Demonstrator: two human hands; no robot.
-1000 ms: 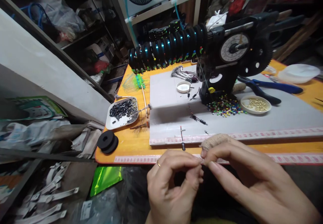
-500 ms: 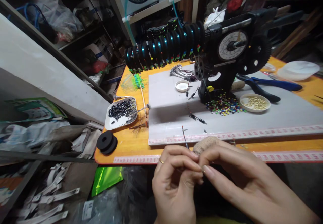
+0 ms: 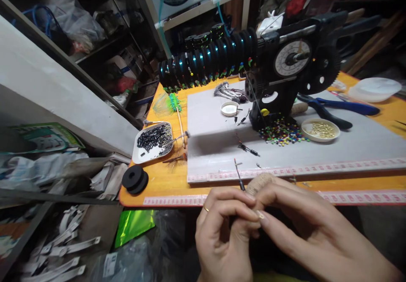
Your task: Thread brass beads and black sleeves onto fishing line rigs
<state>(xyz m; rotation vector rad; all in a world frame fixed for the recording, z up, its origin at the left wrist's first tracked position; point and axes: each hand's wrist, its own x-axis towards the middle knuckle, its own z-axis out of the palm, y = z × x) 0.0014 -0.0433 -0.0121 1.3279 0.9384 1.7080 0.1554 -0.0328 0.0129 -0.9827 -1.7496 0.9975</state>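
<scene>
My left hand (image 3: 226, 231) and my right hand (image 3: 294, 218) meet at the fingertips in front of the table's near edge. Both are closed in pinches. A thin dark piece with a reddish tip (image 3: 239, 174) sticks up from behind my left fingers. A tiny pale bit (image 3: 261, 215) shows at my right thumb tip; what else lies between the fingertips is too small to make out. Just behind the hands is a tan, rough-textured roll (image 3: 260, 182), partly hidden by my right hand.
A black machine (image 3: 275, 78) with a ridged roller (image 3: 209, 57) stands on the grey board (image 3: 212, 163). Around it lie coloured beads (image 3: 282, 131), a dish of gold beads (image 3: 320, 130) and pliers (image 3: 336, 106). At left are a tray of black tubes (image 3: 152, 142) and a black spool (image 3: 135, 180).
Both hands have shifted slightly right, still pinched together. The thin dark piece has moved right with them and shows more of its length. A pale bit now shows at my right thumb tip.
</scene>
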